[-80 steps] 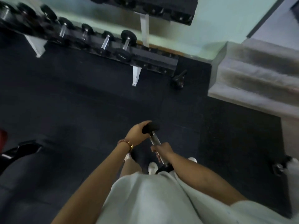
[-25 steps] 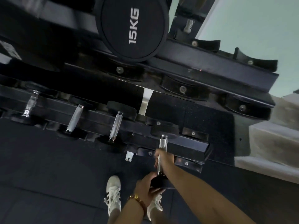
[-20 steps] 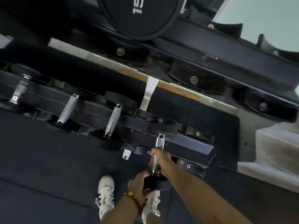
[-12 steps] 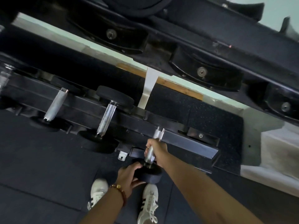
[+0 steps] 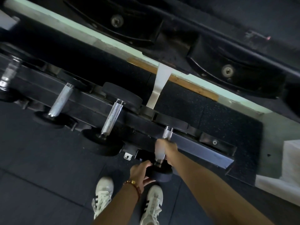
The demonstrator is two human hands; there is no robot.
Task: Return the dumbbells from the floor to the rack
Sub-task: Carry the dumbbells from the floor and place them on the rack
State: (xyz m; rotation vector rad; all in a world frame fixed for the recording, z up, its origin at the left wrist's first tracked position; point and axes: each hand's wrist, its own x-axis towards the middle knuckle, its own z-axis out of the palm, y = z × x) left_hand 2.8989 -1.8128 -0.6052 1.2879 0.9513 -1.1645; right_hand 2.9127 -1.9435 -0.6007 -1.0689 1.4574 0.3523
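Dumbbell (image 5: 167,133): my right hand (image 5: 168,150) grips handle, left hand (image 5: 139,172) cups near head, steadying it onto rack (image 5: 203,152).

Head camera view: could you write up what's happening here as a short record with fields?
Place: gym floor in front of a low rack
Held thing: dumbbell, lying across the rack rails
Right hand: grips the metal handle
Left hand: holds the near weight end
On the rack beside it: second dumbbell and third dumbbell, both to its left
Feet: white shoes below the hands
Fully seated on rack: cannot tell
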